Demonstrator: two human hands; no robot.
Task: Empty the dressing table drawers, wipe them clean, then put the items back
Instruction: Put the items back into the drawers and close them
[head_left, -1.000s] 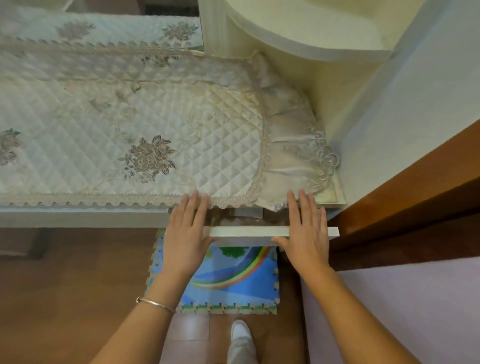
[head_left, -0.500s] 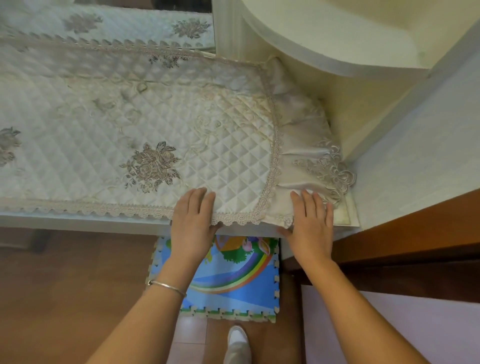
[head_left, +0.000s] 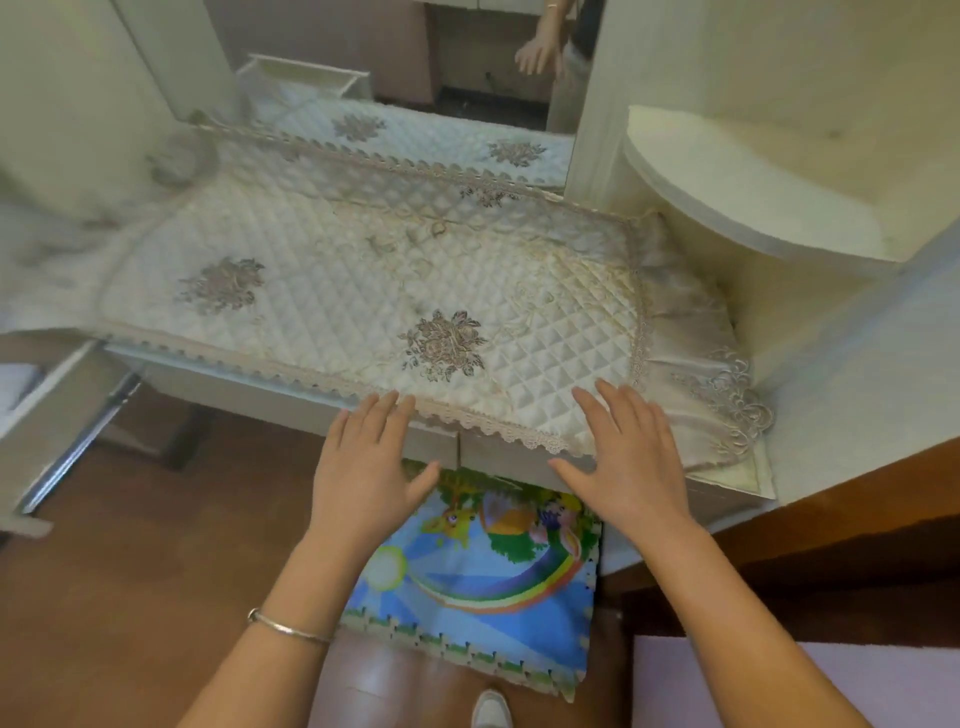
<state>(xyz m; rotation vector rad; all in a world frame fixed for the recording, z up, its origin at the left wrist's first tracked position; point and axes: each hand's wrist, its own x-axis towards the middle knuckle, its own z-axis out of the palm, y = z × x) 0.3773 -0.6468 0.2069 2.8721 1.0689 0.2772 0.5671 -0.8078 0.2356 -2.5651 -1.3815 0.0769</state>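
The cream dressing table is covered by a quilted cloth with embroidered flowers and a lace edge. The right drawer front sits flush under the cloth's edge. My left hand hovers flat, fingers spread, just in front of the table edge. My right hand is also flat and open, its fingertips over the cloth's lace edge. Neither hand holds anything. At the far left another drawer stands pulled out on its metal rail.
A colourful foam mat with a rainbow lies on the wooden floor below. A rounded cream shelf juts out at the right. A mirror behind the table reflects the cloth and a hand. A brown wooden edge runs along the right.
The right drawer, slightly open a second ago, has been pushed shut by both hands. My hands have since lifted off and spread. The view has swung left and up, showing the open left drawer.
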